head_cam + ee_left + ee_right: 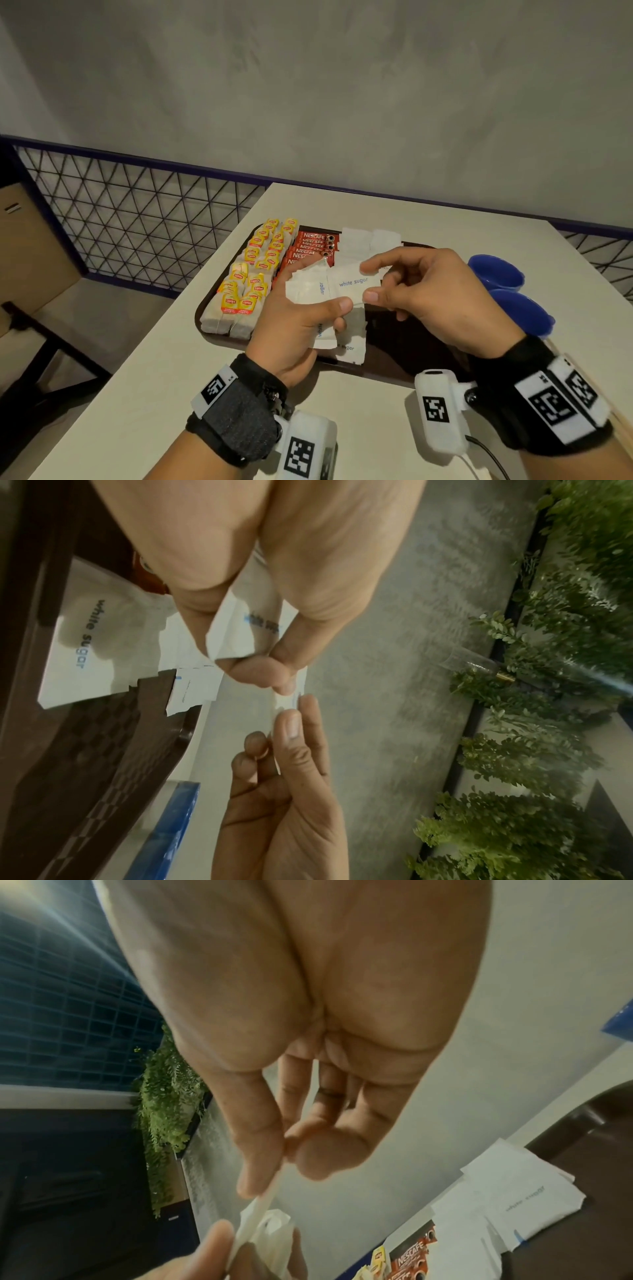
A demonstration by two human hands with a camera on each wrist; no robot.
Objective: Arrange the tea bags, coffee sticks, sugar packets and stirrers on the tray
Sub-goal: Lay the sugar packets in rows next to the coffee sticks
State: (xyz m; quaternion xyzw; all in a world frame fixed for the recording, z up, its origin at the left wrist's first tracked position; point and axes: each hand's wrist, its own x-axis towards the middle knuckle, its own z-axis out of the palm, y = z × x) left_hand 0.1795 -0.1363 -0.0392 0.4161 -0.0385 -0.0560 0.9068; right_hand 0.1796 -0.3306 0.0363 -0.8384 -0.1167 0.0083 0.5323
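Observation:
Above the brown tray (pixel 387 371) my left hand (pixel 301 329) grips a stack of white sugar packets (pixel 308 289) between thumb and fingers. My right hand (pixel 404 291) pinches the top sugar packet (pixel 349 284) by its right end, thumb below and forefinger above. Yellow-tagged tea bags (pixel 245 274) lie in rows on the tray's left side. Red coffee sticks (pixel 313 248) lie beside them. More sugar packets (pixel 370 240) rest at the tray's far edge and one packet (pixel 351 346) lies under my left hand. No stirrers show.
Two blue cups (pixel 507 291) lie on the white table (pixel 171 377) right of the tray. A wire-mesh railing (pixel 137 219) runs behind and left of the table, with the table's left edge close to the tray. A cardboard box (pixel 30 246) stands at far left.

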